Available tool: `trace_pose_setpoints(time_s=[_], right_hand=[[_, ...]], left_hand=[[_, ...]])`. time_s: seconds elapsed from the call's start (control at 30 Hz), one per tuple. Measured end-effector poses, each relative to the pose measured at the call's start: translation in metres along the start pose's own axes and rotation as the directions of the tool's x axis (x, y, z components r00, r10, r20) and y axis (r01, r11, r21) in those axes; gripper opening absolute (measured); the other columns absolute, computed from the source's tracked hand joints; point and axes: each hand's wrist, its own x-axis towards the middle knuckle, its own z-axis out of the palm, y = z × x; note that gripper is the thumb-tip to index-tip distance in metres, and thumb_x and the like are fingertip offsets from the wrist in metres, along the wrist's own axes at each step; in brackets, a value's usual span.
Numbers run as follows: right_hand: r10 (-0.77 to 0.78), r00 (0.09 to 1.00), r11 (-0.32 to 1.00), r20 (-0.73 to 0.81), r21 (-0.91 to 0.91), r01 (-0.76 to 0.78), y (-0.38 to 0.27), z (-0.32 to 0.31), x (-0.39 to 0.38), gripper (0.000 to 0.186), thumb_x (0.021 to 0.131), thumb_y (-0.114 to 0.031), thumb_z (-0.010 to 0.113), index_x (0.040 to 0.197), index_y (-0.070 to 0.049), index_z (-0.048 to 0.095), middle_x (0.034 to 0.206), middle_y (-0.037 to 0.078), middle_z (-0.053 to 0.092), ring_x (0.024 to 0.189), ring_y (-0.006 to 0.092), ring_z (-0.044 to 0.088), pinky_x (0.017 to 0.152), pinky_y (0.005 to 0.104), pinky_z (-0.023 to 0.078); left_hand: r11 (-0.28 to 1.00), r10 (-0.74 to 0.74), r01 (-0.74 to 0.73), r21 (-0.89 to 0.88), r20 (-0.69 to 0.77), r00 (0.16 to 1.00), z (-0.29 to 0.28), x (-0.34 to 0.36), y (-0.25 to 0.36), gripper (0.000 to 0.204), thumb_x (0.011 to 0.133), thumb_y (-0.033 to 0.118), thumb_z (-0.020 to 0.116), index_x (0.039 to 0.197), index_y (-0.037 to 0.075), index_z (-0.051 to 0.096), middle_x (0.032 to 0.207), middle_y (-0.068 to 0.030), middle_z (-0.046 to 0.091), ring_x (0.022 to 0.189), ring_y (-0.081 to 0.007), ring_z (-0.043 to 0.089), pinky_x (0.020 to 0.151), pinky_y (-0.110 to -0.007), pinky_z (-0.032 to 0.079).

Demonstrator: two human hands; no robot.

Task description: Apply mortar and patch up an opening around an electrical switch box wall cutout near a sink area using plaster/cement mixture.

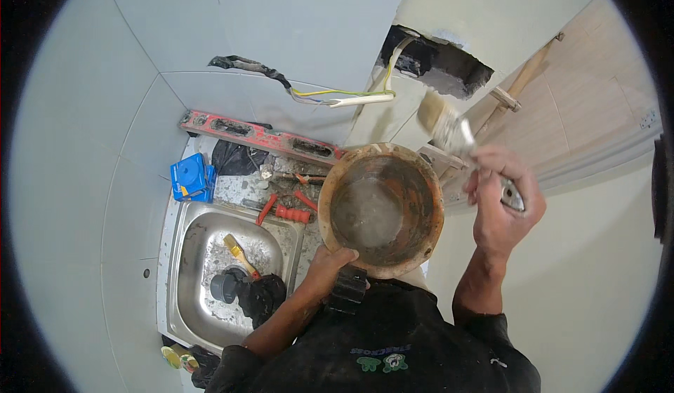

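My left hand (pixel 328 268) grips the near rim of a worn orange bucket (pixel 380 207), held up in front of my chest; its inside is grey and wet. My right hand (pixel 500 202) is closed around the handle of a wide paintbrush (pixel 442 123), whose pale bristles point up and left toward the wall. The brush is blurred and sits just above the bucket's far right rim, below a rough dark hole in the wall (pixel 437 63).
A steel sink (pixel 232 267) lies at lower left with a yellow-handled tool, a dark pipe fitting and a black rag inside. Behind it are a red spirit level (pixel 256 137), red-handled pliers (pixel 284 210) and a blue box (pixel 191 177). Loose wires (pixel 337 97) hang from the tiled wall.
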Motion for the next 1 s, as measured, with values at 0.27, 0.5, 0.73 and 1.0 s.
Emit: trace_pose_setpoints(time_s=[0.27,0.5,0.73,1.0], right_hand=[[-0.117,0.976,0.992,0.182,-0.027,0.124,0.012,-0.037,-0.002,0.020,0.073,0.014,0.052,0.085,0.003,0.064,0.084,0.016,0.067,0.064,0.0165,0.062,0.059,0.0280,0.050],[0.214,0.510,0.977,0.833,-0.175,-0.124,0.059,-0.031,-0.008,0.014,0.076,-0.003,0.060,0.089,-0.001,0.065,0.085,0.015,0.066,0.069,0.0265,0.066,0.066,0.0337,0.052],[-0.243,0.920,0.830,0.308,-0.425,0.362,0.068,0.032,0.080,0.023,0.079,-0.022,0.072,0.085,-0.004,0.059,0.083,0.014,0.063,0.071,0.0316,0.063,0.062,0.0400,0.049],[-0.226,0.948,0.572,0.224,-0.757,0.315,0.073,0.073,0.140,0.034,0.081,-0.039,0.069,0.076,-0.006,0.063,0.074,0.015,0.065,0.068,0.0363,0.064,0.057,0.0454,0.050]], left_hand=[[0.999,0.018,-0.019,-0.046,-0.018,1.000,0.007,0.002,0.001,0.047,0.080,0.018,0.064,0.111,-0.013,0.047,0.086,-0.0222,0.063,0.056,-0.0277,0.067,0.048,-0.036,0.057],[0.999,0.028,-0.028,-0.037,0.017,0.999,0.012,0.000,-0.006,0.045,0.082,0.012,0.058,0.120,-0.007,0.042,0.093,-0.0204,0.061,0.058,-0.0290,0.066,0.049,-0.037,0.058],[0.998,0.031,-0.030,-0.047,0.019,0.999,0.020,-0.020,-0.004,0.043,0.084,0.013,0.057,0.119,-0.007,0.044,0.091,-0.0205,0.062,0.057,-0.0285,0.066,0.049,-0.036,0.057],[0.994,0.064,-0.069,-0.088,-0.051,0.997,0.019,-0.043,-0.004,0.040,0.085,0.013,0.057,0.117,-0.008,0.047,0.088,-0.0185,0.064,0.057,-0.0263,0.066,0.049,-0.034,0.057]])
